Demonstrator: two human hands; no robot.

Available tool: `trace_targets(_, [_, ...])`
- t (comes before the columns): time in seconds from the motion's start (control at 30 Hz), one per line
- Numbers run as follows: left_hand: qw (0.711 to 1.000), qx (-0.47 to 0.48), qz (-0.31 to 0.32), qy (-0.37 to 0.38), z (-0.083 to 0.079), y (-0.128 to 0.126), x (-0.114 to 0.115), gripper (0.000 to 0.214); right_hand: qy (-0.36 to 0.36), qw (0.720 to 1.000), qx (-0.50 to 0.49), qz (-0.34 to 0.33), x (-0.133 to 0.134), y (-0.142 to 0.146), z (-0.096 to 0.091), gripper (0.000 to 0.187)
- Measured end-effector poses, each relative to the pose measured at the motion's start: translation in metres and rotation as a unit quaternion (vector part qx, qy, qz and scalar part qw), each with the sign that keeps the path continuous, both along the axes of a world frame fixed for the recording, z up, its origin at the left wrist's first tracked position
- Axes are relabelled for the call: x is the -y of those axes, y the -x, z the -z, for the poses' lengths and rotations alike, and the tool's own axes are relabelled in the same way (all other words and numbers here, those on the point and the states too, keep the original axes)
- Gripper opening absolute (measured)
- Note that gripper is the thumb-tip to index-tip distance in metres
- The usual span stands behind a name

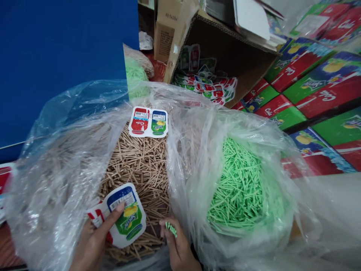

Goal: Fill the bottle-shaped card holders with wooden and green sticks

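Observation:
My left hand [94, 241] grips a double can-shaped card sleeve [128, 222], its thumb lying across the blue and green Sprite half; the red half is partly hidden behind the fingers. Closed round a small bunch of light green sticks [171, 229] is my right hand [182, 248], just right of the card sleeve. Both hands are over a clear plastic bag [70, 169] of thin brown sticks [141, 162]. A second card sleeve [148, 122], Cola and Sprite side by side, lies flat on the far part of the brown sticks.
Beside it on the right is a plastic bag of green sticks [239, 184]. An open cardboard box [251, 60] behind holds many card sleeves [208, 84]. Printed Cola and Sprite boxes [284, 109] are stacked at the right. A blue panel [62, 45] stands at the left.

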State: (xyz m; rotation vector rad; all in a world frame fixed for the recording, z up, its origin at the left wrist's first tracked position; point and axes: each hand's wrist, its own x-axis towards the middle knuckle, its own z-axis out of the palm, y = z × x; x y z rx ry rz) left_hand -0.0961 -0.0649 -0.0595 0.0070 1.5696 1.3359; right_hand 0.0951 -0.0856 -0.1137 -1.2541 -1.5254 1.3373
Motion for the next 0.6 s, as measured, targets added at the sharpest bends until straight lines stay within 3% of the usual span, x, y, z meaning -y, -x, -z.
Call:
trace_targets(0.27, [1.000, 0.009, -0.018, -0.014, -0.015, 0.001, -0.003, 0.040, -0.015, 1.000, 0.015, -0.022, -0.001, -0.003, 0.002, 0.037])
trace_targets(0.6, [0.999, -0.003, 0.045, 0.003, -0.004, 0.007, 0.005, 0.039, -0.078, 0.995, 0.020, -0.059, -0.005, -0.007, 0.011, 0.031])
